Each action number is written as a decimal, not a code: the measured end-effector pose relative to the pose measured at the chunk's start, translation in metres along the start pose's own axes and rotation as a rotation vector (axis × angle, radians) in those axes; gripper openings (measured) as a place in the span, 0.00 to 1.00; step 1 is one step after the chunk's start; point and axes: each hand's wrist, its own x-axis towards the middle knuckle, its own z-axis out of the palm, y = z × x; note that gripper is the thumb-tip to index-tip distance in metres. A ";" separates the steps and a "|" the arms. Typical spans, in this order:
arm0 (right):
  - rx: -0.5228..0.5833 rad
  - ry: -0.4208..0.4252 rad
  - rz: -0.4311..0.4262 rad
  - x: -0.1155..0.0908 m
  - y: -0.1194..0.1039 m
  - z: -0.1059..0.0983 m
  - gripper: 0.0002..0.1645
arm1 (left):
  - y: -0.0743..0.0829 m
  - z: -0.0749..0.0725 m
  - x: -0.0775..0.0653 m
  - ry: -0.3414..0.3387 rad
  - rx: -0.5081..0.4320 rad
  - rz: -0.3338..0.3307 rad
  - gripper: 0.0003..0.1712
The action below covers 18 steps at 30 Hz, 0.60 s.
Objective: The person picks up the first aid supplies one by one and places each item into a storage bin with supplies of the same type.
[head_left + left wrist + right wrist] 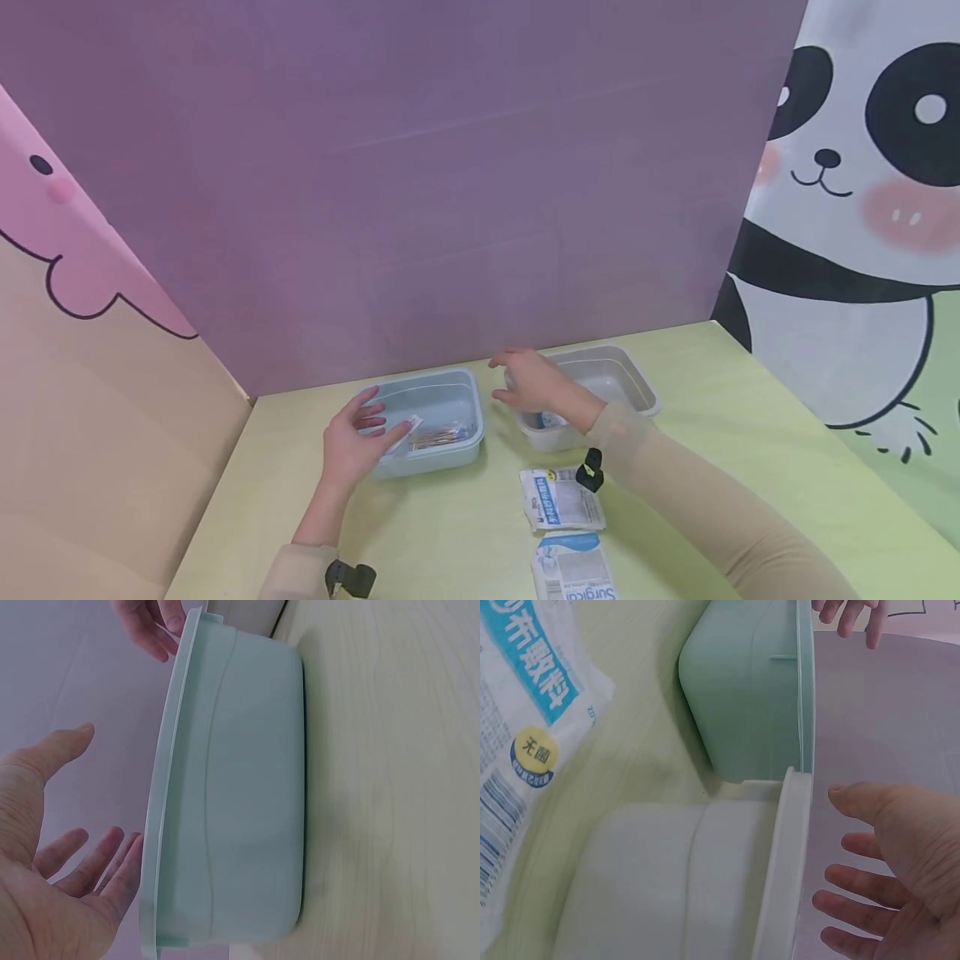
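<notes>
My left hand [356, 442] is over the left end of a pale blue-green plastic basin [450, 461], thumb and fingers spread apart. In the left wrist view, nothing sits between thumb and fingers of that hand [60, 892]. Inside the basin lie a bundle of thin sticks in clear wrap [442, 436] and a small white packet [402, 436] near the thumb. My right hand [532, 379] hovers above the left side of a light grey basin [555, 439], fingers loosely extended and holding nothing. A blue-and-white item [551, 419] in that basin is partly covered by the forearm.
Two white-and-blue dressing packets, a nearer one [573, 571] marked "Surgical" and a farther one [562, 502], lie on the pale yellow table [450, 542] in front of the grey basin. A purple wall [450, 208] rises behind both basins.
</notes>
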 end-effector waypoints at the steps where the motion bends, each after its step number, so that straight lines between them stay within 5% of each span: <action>1: 0.005 0.003 0.001 -0.001 0.000 0.000 0.29 | 0.000 0.001 0.000 -0.003 -0.002 -0.001 0.47; 18: 0.017 -0.005 0.024 -0.010 0.010 -0.006 0.29 | 0.005 0.006 -0.001 -0.020 0.009 0.018 0.46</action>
